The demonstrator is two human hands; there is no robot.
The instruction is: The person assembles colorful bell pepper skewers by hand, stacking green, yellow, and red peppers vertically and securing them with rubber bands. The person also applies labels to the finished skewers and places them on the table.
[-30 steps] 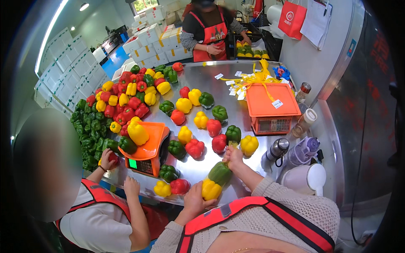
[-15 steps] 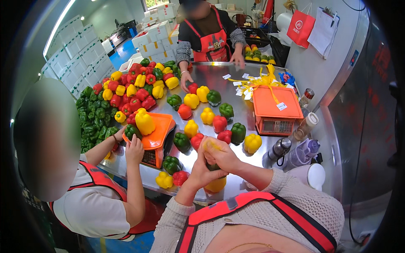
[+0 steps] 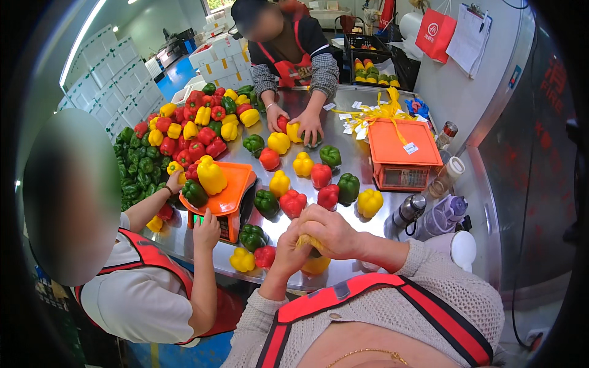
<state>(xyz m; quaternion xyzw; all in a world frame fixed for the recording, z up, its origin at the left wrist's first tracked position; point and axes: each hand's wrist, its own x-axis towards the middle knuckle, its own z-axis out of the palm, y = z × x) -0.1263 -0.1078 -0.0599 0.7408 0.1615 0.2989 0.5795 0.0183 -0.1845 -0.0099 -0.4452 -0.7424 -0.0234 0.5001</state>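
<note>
My left hand [image 3: 289,253] and my right hand [image 3: 331,232] are closed together above the table's near edge. Between them shows a bit of thin yellow strip [image 3: 304,241], its rest covered by my fingers. Below my hands a yellow bell pepper [image 3: 316,266] shows in part, with something dark green just over it, mostly hidden. Just beyond my knuckles sits a red bell pepper [image 3: 293,202]. To the left are a green bell pepper [image 3: 252,237], a red one [image 3: 265,257] and a yellow one [image 3: 242,260].
At left a co-worker touches an orange scale [image 3: 236,184] bearing peppers, beside a large pepper pile [image 3: 190,132]. Across the steel table another person's hands [image 3: 307,122] handle peppers. An orange scale [image 3: 402,150] with yellow tagged ties and several bottles [image 3: 410,208] stand at right.
My hands have drawn closer together, the right one turning over the left. The far person has leaned in, both hands now on peppers. The left co-worker's hands have moved off the green pepper.
</note>
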